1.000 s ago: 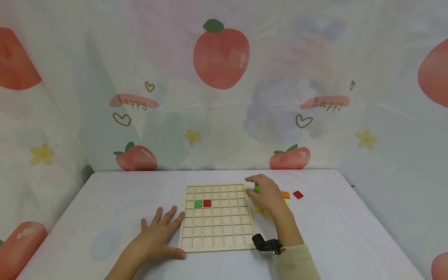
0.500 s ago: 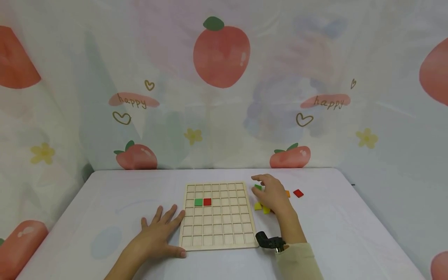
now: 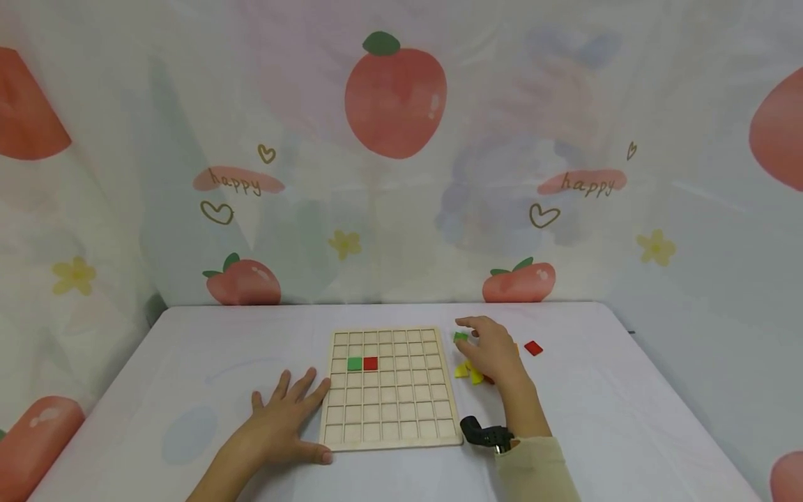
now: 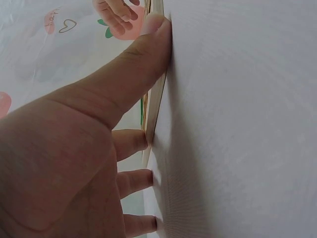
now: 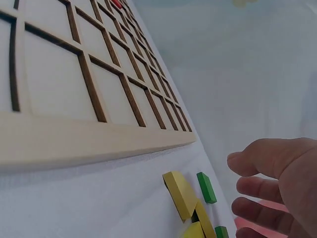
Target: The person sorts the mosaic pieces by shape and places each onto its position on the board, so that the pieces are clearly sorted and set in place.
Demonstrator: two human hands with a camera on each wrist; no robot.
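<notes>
A wooden grid board (image 3: 408, 394) lies on the table with a green tile (image 3: 355, 364) and a red tile (image 3: 371, 363) side by side in its cells. My left hand (image 3: 281, 427) rests at the board's left edge, fingers spread; in the left wrist view its thumb and a fingertip touch the board's side. Over the loose tiles right of the board is my right hand (image 3: 492, 352), its fingers loosely bent and apart. I see nothing held in it. Near its fingers lie a green tile (image 5: 207, 187) and yellow tiles (image 5: 181, 196); other tiles are partly hidden beneath the hand.
A loose red tile (image 3: 533, 348) lies right of the hand, with an orange tile mostly covered beside it. A black wrist camera (image 3: 484, 434) sits on the right wrist near the board's front right corner. A printed cloth backdrop (image 3: 401, 209) stands behind the table.
My right hand has moved a little to the right over the loose tiles, baring more of the green and yellow ones. The left hand stays at the board's edge.
</notes>
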